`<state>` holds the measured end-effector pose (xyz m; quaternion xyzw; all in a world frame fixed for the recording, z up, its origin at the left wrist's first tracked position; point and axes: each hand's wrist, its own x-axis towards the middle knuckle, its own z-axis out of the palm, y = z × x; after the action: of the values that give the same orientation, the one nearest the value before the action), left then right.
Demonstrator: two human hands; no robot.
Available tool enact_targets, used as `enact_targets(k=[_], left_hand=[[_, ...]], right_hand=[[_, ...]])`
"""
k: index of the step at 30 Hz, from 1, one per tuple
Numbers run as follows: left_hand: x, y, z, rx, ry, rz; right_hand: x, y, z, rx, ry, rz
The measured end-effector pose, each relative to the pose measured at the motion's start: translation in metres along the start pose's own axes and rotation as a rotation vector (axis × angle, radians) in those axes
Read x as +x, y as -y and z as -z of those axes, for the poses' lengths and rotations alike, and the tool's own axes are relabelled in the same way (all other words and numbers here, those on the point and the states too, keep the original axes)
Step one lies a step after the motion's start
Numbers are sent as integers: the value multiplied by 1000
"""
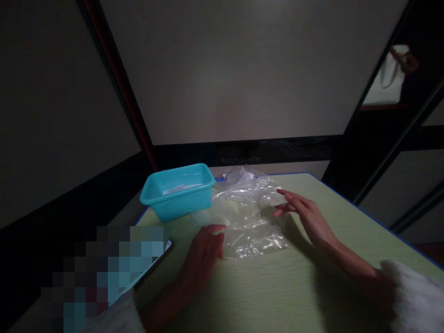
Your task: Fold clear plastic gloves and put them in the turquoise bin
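A clear, crinkled plastic bag (pixel 248 222) lies spread on the table, its far end bunched up. My left hand (pixel 204 247) is at the bag's near left edge, fingers loosely bent and apart; whether they press on the plastic is hard to tell. On the other side, my right hand (pixel 308 215) hovers by the bag's right edge with its fingers stretched and spread. Neither hand grips anything. Left of the bag stands a turquoise plastic basin (pixel 182 201), with something pale or see-through in its bottom.
The light green table (pixel 249 296) has a blue edge and stands near a pale panel wall (pixel 236 74). A flat device (pixel 154 259), partly blurred out by blocks, is at the left. A white bag (pixel 386 83) sits on a shelf at upper right.
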<state>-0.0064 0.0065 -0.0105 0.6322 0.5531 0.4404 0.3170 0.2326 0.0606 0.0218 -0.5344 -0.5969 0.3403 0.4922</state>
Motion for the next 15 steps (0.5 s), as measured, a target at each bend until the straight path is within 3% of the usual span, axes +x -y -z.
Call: enact_targets(k=[4, 7, 11, 15], left_hand=[[2, -1, 1, 279, -21, -166], [0, -2, 1, 400, -15, -188], [-3, -2, -1, 389, -28, -236], [-3, 2, -2, 346, -28, -276]], right_hand=[[-1, -2, -4, -134, 110, -10], [-4, -8, -7, -265, 67, 91], [-6, -11, -7, -450, -46, 289], [-10, -6, -8, -432, 79, 374]])
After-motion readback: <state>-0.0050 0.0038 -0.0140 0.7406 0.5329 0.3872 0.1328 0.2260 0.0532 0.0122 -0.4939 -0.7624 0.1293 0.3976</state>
